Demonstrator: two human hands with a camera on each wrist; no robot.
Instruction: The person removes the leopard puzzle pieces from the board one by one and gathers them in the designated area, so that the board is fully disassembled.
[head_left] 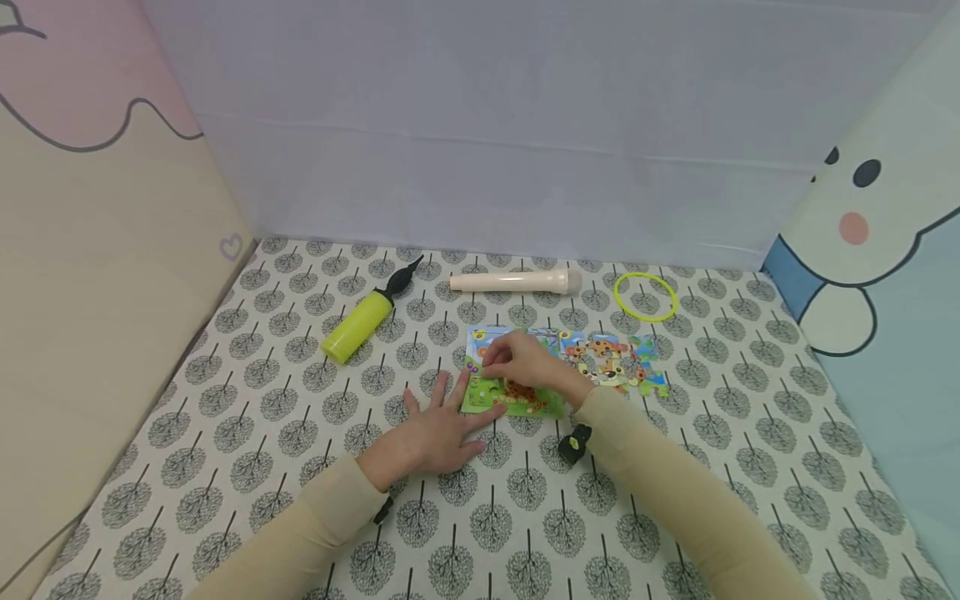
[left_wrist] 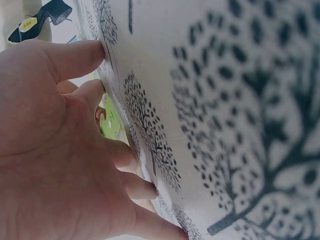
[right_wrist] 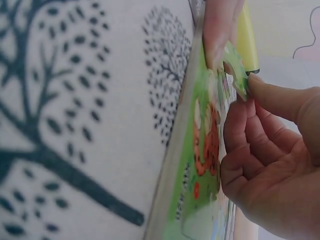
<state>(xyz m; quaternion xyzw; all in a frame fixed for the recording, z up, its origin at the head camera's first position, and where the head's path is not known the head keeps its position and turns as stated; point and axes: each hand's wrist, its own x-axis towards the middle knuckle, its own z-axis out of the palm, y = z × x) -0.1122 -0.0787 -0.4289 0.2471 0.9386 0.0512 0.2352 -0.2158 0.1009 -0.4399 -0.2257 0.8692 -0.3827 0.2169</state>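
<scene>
A puzzle board (head_left: 480,403) with a green, animal-picture scene lies flat on the patterned cloth. My left hand (head_left: 438,435) rests with fingers spread at its lower left corner, the index finger reaching onto the green edge. Above the board, my right hand (head_left: 523,358) pinches a green puzzle piece (right_wrist: 239,62) between thumb and fingers. In the right wrist view that piece is tilted up over the board's printed surface, close to a left-hand fingertip. Part of the board is hidden under the right hand. Several joined puzzle pieces (head_left: 607,350) with spotted animals lie just right of the board.
Behind the board lies a pale pink toy microphone (head_left: 510,282). A yellow hand pump (head_left: 358,327) with a black nozzle is to the left, and a yellow ring (head_left: 621,304) at the back right. Fabric walls (head_left: 480,150) enclose the back and sides.
</scene>
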